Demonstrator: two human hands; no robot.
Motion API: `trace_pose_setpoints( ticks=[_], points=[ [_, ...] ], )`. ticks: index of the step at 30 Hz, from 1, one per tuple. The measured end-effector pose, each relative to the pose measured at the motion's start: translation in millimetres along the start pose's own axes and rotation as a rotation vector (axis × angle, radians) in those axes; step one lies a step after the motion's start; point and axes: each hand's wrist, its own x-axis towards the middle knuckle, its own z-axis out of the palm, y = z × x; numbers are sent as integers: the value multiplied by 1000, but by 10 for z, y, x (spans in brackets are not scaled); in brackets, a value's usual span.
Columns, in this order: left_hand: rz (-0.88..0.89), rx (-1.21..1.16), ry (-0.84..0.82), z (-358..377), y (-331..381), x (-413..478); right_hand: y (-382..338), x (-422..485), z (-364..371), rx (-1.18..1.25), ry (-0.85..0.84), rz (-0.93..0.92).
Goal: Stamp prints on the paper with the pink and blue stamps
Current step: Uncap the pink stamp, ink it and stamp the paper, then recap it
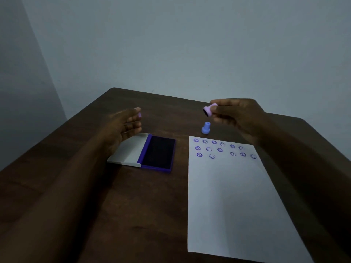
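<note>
While right hand [235, 116] grips pink stamp [209, 109] in fingertips above worktop [76, 186], inked face tilted sideways, left hand [123, 126] hovers loosely curled over open ink pad [158, 153]; small pink bit at its fingertips, cannot tell if held. Blue stamp [206, 128] stands upright just beyond paper [228, 196], near top edge. Three rows of purple prints [209, 149] along top; third row has gap. Risks: tilted stamp landing unevenly gives partial print; paper unpinned, may slide and smear; sleeveless forearm may brush wet ink.
</note>
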Motion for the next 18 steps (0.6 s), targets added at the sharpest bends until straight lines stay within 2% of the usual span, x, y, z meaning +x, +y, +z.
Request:
trace_pose_setpoints(
  ticks=[2,10,18],
  points=[
    [0,20,-9,9,-8,-16,59,-82,-146,-45,32,27],
    [-2,89,-55,47,-20,-53,310,-365,-342,-573,113,49],
    [-8,104,-102,87,-21,-77,566,-408,-332,-730,120,46]
  ],
)
